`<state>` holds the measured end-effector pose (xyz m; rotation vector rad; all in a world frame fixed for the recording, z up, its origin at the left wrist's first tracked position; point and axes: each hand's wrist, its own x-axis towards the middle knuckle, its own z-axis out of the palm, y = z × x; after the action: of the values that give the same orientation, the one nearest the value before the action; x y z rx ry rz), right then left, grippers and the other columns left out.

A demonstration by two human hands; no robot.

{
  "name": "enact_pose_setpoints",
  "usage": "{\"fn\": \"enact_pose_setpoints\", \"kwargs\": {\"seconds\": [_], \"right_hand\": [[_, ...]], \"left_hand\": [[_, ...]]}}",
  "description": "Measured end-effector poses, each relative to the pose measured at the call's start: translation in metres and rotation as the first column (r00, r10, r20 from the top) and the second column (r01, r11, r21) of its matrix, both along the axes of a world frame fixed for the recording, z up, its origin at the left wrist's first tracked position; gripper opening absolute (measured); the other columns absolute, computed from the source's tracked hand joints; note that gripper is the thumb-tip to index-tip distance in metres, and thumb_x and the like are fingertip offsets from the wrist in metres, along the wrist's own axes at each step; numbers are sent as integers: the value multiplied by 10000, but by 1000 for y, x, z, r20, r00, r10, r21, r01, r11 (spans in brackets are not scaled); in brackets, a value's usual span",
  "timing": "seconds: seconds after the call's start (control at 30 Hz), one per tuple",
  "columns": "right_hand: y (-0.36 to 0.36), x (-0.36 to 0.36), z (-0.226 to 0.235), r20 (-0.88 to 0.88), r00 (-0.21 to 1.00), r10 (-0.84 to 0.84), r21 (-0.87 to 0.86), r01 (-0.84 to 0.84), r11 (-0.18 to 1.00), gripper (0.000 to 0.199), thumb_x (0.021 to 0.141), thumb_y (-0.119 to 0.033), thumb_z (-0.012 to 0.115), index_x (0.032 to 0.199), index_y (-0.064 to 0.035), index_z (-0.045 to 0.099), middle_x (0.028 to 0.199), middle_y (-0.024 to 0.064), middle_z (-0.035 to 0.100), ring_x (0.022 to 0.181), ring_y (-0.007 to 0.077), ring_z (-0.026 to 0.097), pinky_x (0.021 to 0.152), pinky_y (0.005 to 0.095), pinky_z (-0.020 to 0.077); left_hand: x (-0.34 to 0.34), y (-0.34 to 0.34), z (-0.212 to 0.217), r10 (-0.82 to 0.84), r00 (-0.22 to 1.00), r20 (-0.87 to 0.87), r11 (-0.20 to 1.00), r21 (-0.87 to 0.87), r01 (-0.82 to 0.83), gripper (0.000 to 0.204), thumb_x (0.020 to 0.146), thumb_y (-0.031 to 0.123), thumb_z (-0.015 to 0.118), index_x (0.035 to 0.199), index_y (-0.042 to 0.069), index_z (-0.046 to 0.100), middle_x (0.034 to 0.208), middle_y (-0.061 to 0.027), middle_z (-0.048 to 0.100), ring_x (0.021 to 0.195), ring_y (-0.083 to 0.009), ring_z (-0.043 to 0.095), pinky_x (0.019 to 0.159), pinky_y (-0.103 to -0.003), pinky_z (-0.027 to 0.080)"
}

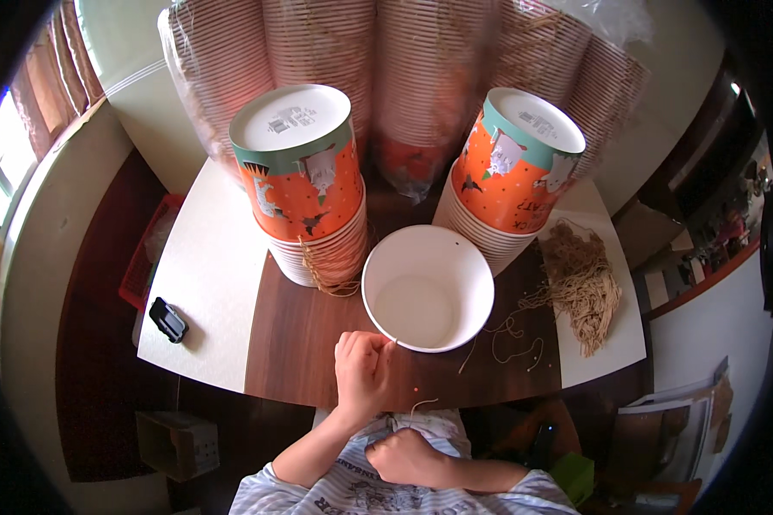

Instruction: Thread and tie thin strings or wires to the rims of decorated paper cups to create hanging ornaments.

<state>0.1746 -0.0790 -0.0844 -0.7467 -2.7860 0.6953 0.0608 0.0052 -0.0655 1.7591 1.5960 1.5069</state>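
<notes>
An open white paper bucket (428,296) stands on the brown middle of the table, its inside bare and a small dark dot near its far rim. At its near left rim my left hand (362,371) is closed, with thumb and fingertips pinching the edge; a small white bit shows at the fingertips. Low in front of my body my right hand (404,455) is curled into a fist, and what it may hold is hidden. Just above that fist a short piece of beige cord (423,402) shows near the table edge.
Upside-down stacks of orange printed buckets stand left (305,184) and right (520,163), with beige cords (331,264) hanging on the left one. Tall bagged stacks (434,86) rise behind. A tangled cord bundle (588,296) lies right, a black case (168,320) left.
</notes>
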Motion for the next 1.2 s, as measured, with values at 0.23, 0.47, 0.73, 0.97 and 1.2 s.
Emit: {"fn": "enact_pose_setpoints", "kwargs": {"seconds": [0.23, 0.47, 0.73, 0.97, 1.2], "right_hand": [[5, -1, 3, 119, 992, -32, 16, 31, 999, 124, 668, -141, 522, 613, -64, 603, 570, 123, 597, 501, 235, 605, 457, 353, 479], [2, 16, -35, 297, 954, 49, -191, 9, 982, 215, 784, -234, 484, 750, -57, 602, 682, 139, 630, 610, 282, 633, 501, 412, 492], [-14, 17, -58, 453, 810, 372, -452, -150, 879, 200, 774, -184, 485, 802, -26, 605, 781, 164, 635, 756, 310, 628, 585, 432, 491], [29, 52, 41, -571, 817, 83, -774, -570, 276, 316, 928, -276, 409, 785, -21, 530, 652, 55, 505, 639, 185, 483, 625, 291, 391], [61, 54, 98, -723, 55, -689, -500, -729, 467, 351, 955, -350, 268, 750, -102, 407, 489, -5, 312, 395, 113, 210, 432, 265, 222]], "left_hand": [[-6, 3, -5, -71, 977, 199, 985, -138, 100, 133, 765, 68, 635, 717, 2, 530, 679, -84, 514, 663, -232, 465, 592, -315, 391], [-37, 18, 11, -19, 988, -152, 989, 139, 41, 281, 691, -20, 597, 964, 32, 556, 949, -129, 526, 834, -277, 494, 743, -344, 436], [-65, 48, 46, -145, 720, -679, 953, 98, 285, 368, 643, 80, 650, 1004, 127, 598, 1104, -22, 520, 1008, -245, 467, 849, -370, 403], [-23, -12, 54, -362, 591, -721, 829, 40, 558, 377, 659, 158, 550, 1028, 92, 591, 989, -26, 538, 840, -163, 493, 677, -307, 418], [1, -39, 70, -630, 773, 73, 769, -80, 634, 251, 801, 13, 558, 1051, -6, 555, 888, -129, 554, 743, -240, 564, 641, -298, 472]]}}
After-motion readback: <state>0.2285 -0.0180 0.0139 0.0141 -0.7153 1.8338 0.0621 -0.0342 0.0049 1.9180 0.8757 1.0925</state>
